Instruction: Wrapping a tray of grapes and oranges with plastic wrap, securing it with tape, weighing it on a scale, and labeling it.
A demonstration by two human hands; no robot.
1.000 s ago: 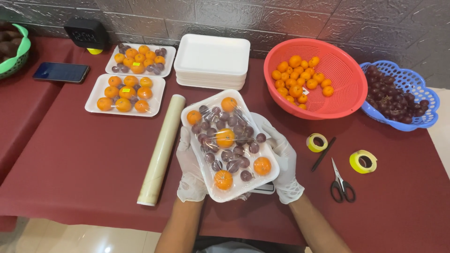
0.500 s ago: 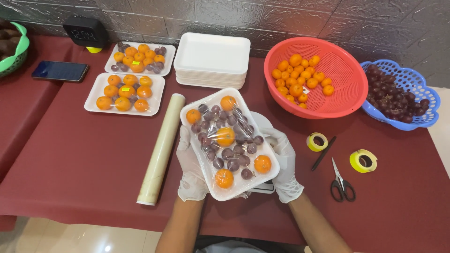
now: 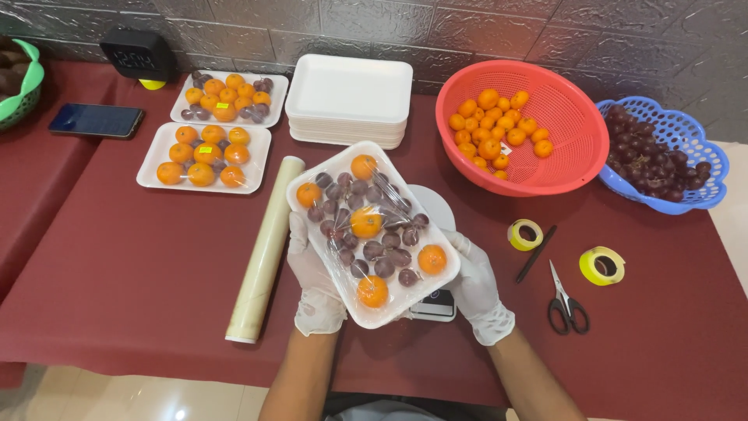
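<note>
Above the dark red worktop [image 3: 117,273], your gloved left hand [image 3: 315,281] and right hand [image 3: 479,288] grip a film-wrapped white foam tray [image 3: 372,234] of oranges and grapes, fingers curled under its two sides. It hangs tilted over a small scale [image 3: 432,304], just beside the cling-film roll [image 3: 265,249].

Wrapped fruit tray [image 3: 372,232] held over the tabletop [image 3: 117,265].
Gloved left hand [image 3: 315,281] and right hand [image 3: 479,288] grip opposite tray edges; the film roll [image 3: 265,248] lies just left; scissors [image 3: 566,300] lie right.
</note>
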